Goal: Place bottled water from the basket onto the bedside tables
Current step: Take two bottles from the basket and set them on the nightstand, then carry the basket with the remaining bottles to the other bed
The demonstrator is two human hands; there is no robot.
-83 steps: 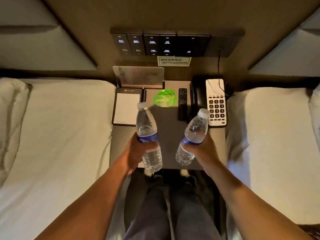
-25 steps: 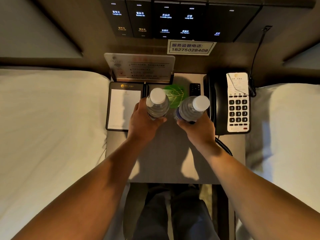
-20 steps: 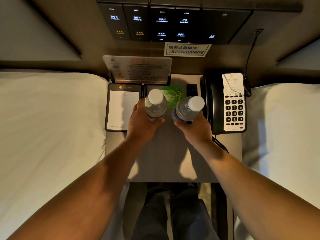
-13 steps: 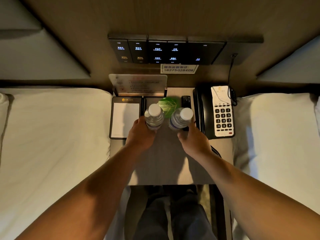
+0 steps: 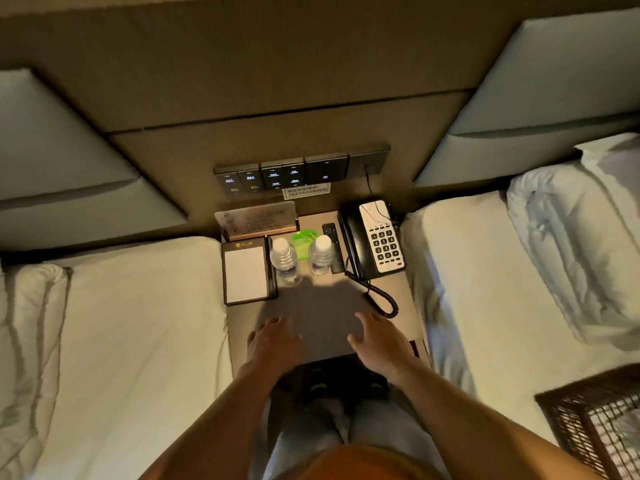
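Head view: both hands' grip released, basket (image 5: 602, 431) cut off at frame edge, switch labels unreadable.

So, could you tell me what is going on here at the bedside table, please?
A person is stocking the bedside table between two beds with bottled water. Two water bottles stand upright near the back of the table, between the notepad and the telephone. Both hands are empty and open, the left hand and the right hand over the table's front edge, clear of the bottles. A wicker basket sits on the bed to the right.
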